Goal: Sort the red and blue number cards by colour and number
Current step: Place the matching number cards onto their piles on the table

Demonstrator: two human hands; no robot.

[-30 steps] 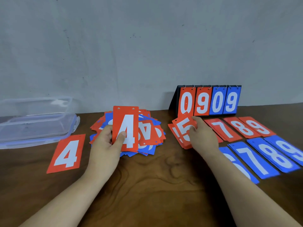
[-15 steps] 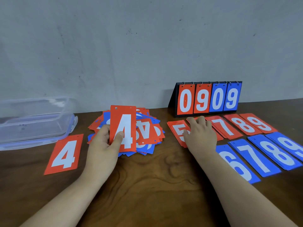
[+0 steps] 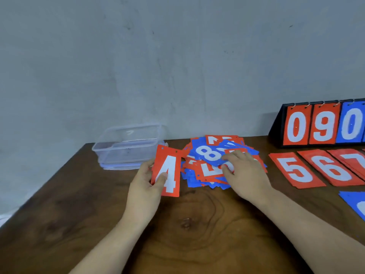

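Two hands work low over the bench (image 3: 187,224). The left hand (image 3: 144,186) grips a red 4 card (image 3: 167,173) upright, thumb on its face. The right hand (image 3: 245,175) lies bent-fingered on the mixed pile (image 3: 205,174); whether it's pinching a card, can't tell. Rightward: red 5 (image 3: 296,171), red 6 (image 3: 333,169), and red 7 (image 3: 353,159), cropped. Behind, the scoreboard (image 3: 316,125) is cut off, and the clear box (image 3: 126,147) sits left.

Hands: two, left hand (image 3: 144,186) and right hand (image 3: 245,175).
Held: one red 4 card (image 3: 167,173).
Mixed pile (image 3: 209,155): one, cards uncountable.
Red stacks: three showing, red 5 stack (image 3: 296,171), red 6 stack (image 3: 331,169), red 7 stack (image 3: 353,161).
Blue card (image 3: 353,202): one, cropped.
Clear box (image 3: 128,147): one.
Scoreboard (image 3: 324,125): one, three digits showing.
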